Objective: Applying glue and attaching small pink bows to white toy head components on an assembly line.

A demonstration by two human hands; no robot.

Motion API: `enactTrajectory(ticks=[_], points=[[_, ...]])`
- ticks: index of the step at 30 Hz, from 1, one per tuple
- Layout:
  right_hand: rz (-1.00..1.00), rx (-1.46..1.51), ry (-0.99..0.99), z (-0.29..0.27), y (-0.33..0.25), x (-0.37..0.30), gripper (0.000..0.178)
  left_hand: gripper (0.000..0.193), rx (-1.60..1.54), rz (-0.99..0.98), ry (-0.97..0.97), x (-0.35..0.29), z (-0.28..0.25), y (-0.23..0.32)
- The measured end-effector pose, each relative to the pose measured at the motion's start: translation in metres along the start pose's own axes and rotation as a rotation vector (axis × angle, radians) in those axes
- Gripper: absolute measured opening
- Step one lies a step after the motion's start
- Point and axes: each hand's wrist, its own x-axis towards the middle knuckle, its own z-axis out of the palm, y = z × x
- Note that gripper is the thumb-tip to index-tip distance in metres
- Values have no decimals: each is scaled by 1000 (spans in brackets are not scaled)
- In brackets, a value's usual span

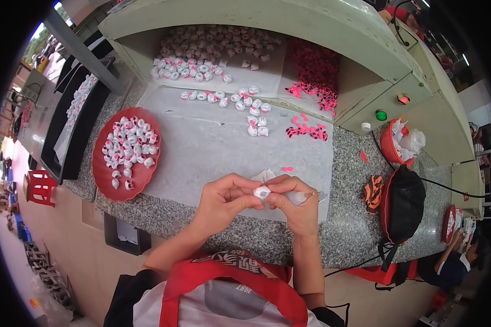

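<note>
My left hand (222,200) and my right hand (295,203) meet above the near edge of the granite counter (343,229). Together they pinch a small white rounded piece (262,192) between the fingertips. The right hand also holds a slim translucent tube (301,196) lying across its fingers. Just behind the hands lies a crumpled white scrap (264,175). A red oval tray (101,163) with several white pieces with pink marks sits to the left.
Rows and a heap of white pieces (213,54) and pink parts (313,71) lie on grey sheet under a green machine hood (333,27). A red basket (393,144), black bag (403,204) and striped cloth (372,192) sit right. Another person (453,261) sits at lower right.
</note>
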Motion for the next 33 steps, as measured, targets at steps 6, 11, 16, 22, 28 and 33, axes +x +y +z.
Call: enactTrajectory(ticks=[6, 11, 16, 22, 28, 33], points=[[138, 59, 87, 11, 2, -1, 13, 20, -53, 10, -12, 1, -4, 3], [119, 77, 103, 27, 9, 7, 10, 22, -37, 48, 46, -3, -17, -3], [178, -3, 97, 48, 24, 18, 11, 22, -18, 37, 132, -5, -37, 4], [152, -251, 20, 47, 39, 20, 21, 23, 557, 293, 696, -4, -104, 21], [27, -439, 120, 20, 33, 8, 31, 28, 1175, 398, 602, 57, -69, 10], [-21, -189, 201, 13, 23, -7, 37, 29, 1349, 410, 374, 117, -40, -38]])
